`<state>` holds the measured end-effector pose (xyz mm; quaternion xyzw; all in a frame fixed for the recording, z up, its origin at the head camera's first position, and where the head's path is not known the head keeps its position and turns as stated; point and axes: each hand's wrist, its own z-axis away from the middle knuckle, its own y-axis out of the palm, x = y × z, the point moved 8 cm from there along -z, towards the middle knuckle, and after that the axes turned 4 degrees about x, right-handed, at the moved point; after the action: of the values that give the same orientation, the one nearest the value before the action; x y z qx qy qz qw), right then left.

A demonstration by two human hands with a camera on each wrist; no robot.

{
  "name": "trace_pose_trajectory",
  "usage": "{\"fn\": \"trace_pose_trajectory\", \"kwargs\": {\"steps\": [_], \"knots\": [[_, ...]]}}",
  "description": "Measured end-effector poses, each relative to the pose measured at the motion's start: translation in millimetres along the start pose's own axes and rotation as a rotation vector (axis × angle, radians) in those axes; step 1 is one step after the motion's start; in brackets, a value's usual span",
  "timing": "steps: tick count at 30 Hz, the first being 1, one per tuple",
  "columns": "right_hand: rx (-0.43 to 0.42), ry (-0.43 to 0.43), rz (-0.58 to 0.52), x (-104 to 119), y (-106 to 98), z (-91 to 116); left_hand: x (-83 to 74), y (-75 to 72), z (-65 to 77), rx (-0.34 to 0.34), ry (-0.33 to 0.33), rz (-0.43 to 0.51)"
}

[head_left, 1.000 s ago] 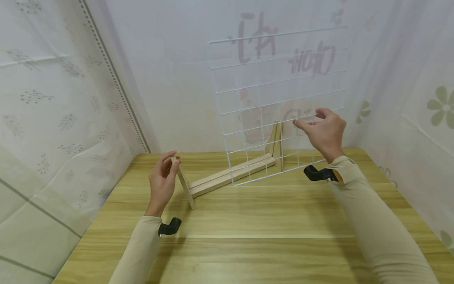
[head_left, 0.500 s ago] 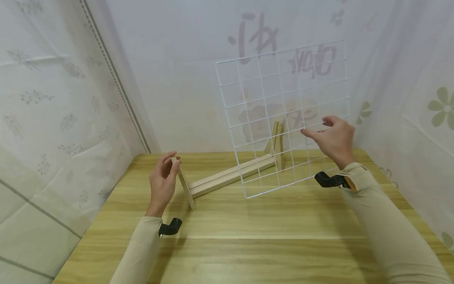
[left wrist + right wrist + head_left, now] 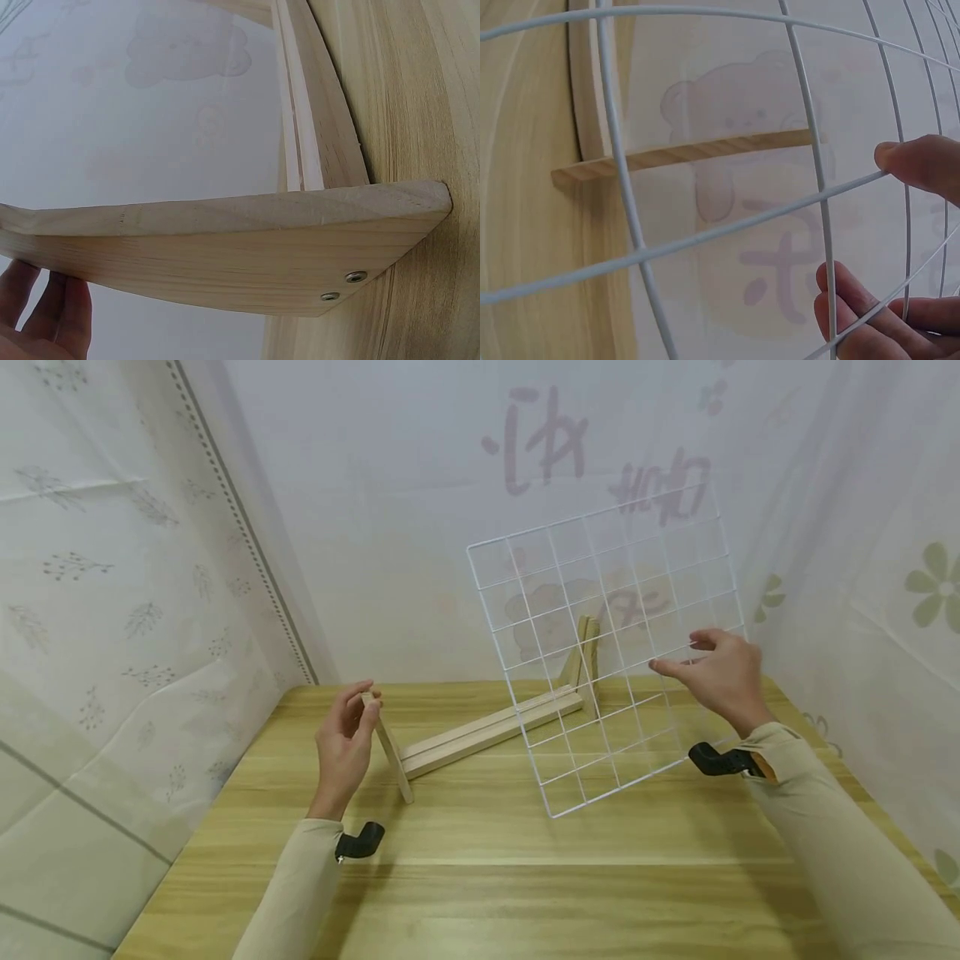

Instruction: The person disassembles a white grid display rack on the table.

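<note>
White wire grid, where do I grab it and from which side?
Probably pinch the grid by a thin wire near its right edge, coming from the right, as the right hand does. In the head view, the wooden stand shows behind the grid's left part, and the open squares leave room to reach through.

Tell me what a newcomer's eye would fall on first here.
Probably the white wire grid, tilted in the right hand and partly overlapping the wooden stand in the head view. Next comes that stand, set slantwise on the table, its left upright pinched near the top by the left hand.
</note>
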<state>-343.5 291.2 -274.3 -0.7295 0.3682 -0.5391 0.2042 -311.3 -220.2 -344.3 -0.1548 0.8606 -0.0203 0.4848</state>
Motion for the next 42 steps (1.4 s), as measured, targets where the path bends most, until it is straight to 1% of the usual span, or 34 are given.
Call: {"fn": "trace_pose_trajectory", "kwargs": {"steps": [7,13,21,30,37,42], "knots": [[0.033,-0.028,0.025,-11,3,6,0.7,-1.2,0.2,-0.008,0.001,-0.010],[0.060,-0.039,0.095,-24,5,14,1.7,1.2,-0.3,-0.002,-0.001,-0.006],[0.157,-0.061,0.148,-38,10,20,1.6,2.2,0.1,-0.004,-0.002,-0.014],[0.236,-0.050,0.170,-59,16,30,-2.6,2.8,1.8,0.000,-0.002,-0.015],[0.275,-0.049,0.201,-72,18,38,-2.7,2.8,1.3,-0.002,0.018,-0.016],[0.297,-0.064,0.224,-79,19,44,-0.7,3.2,1.9,-0.001,0.009,-0.031]]}}
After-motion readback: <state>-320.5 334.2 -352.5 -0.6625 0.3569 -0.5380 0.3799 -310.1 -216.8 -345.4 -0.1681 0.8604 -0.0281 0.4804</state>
